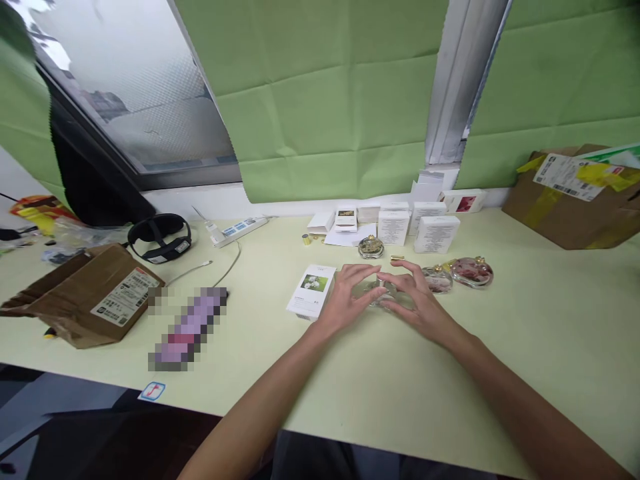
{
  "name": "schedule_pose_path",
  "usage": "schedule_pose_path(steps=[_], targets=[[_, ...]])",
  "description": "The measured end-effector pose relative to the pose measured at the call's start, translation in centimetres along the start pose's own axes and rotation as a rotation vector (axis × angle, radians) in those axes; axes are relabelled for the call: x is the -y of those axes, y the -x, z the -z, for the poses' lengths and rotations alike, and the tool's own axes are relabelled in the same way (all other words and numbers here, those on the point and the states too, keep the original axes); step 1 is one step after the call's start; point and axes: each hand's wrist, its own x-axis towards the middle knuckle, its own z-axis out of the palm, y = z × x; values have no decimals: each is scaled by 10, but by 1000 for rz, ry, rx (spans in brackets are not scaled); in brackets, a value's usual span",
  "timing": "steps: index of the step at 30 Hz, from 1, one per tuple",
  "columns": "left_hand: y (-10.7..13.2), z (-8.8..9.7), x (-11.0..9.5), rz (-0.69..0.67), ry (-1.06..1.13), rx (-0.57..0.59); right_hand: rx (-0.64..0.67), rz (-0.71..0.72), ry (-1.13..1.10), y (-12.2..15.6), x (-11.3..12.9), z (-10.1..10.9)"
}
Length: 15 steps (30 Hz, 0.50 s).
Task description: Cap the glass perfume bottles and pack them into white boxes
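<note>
Head view: both my hands meet over a clear glass perfume bottle (381, 293) lying on the pale worktop (525, 347), near its middle. My left hand (350, 293) cups the bottle's left side with fingers curled; my right hand (417, 297) closes on its right side, fingertips arched over the top. Whether the bottle is lifted or resting I cannot tell. Just left lies a white carton with a flower picture (313, 291). Just right lie two pink glass bottles (457, 275), close together. Behind stands a gold-capped bottle (371, 247) and a row of white boxes (415, 230). In my judgement, a firm two-sided hold, kept low and apart from the neighbouring glass, serves best.
</note>
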Motion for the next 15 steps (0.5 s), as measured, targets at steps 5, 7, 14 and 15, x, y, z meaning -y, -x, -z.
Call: schedule_pose_path(steps=[5,7,14,15], targets=[[-5,30,16,249,-470,-182,27,-191,-98,1,-7,-4],[-4,41,28,408,-627,-78,67,-259,-62,0,-10,-5],[0,59,45,634,-730,130,34,-263,-17,-3,-6,-4],[-1,61,44,634,-671,116,22,-266,-33,-3,-6,-3]])
